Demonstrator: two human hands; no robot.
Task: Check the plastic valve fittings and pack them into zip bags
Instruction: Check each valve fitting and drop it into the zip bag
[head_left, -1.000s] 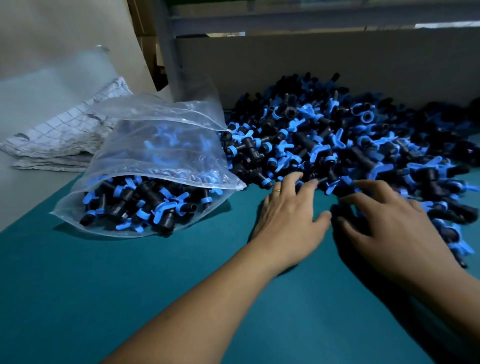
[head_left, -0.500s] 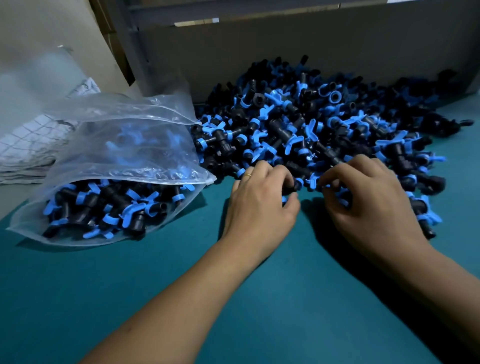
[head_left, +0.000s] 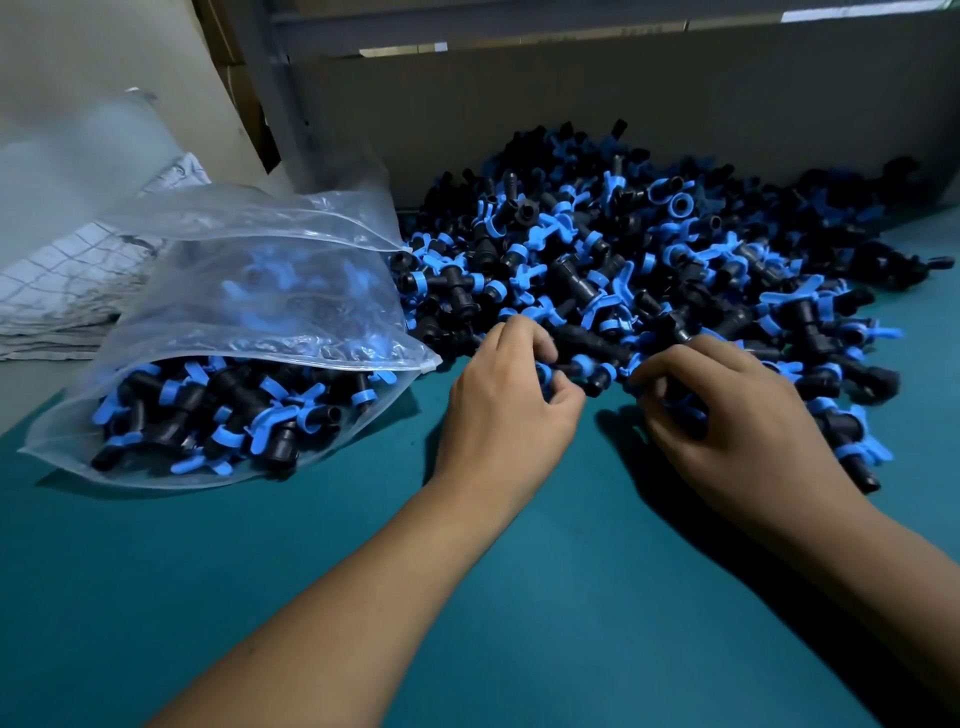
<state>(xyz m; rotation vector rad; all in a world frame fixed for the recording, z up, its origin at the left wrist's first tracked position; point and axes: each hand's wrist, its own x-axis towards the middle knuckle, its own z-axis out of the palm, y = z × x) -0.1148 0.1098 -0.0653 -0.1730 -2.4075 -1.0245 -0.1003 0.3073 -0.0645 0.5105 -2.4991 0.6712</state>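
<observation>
On smooth teal tabletop (head_left: 260, 597): sprawling heap of black-and-blue plastic valve fittings (head_left: 649, 260), crinkled clear zip bag (head_left: 260, 312) part-filled just left, then left hand (head_left: 506, 410) and right hand (head_left: 737, 415), fingers curled, each pinching fittings at heap's near edge.

Fittings (head_left: 597, 270) matt black-and-blue plastic; zip bag (head_left: 260, 291) glossy clear film; table (head_left: 156, 597) matt teal, perhaps felt.

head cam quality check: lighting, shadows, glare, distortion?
Head view: dim overall, far edge of the fitting pile nearly black; hard dark shadow on the teal mat under the right hand; soft sheen on the zip bag veils the fittings inside; wide-angle bowing at frame edges; left hand sharp, no obvious motion blur.
</observation>
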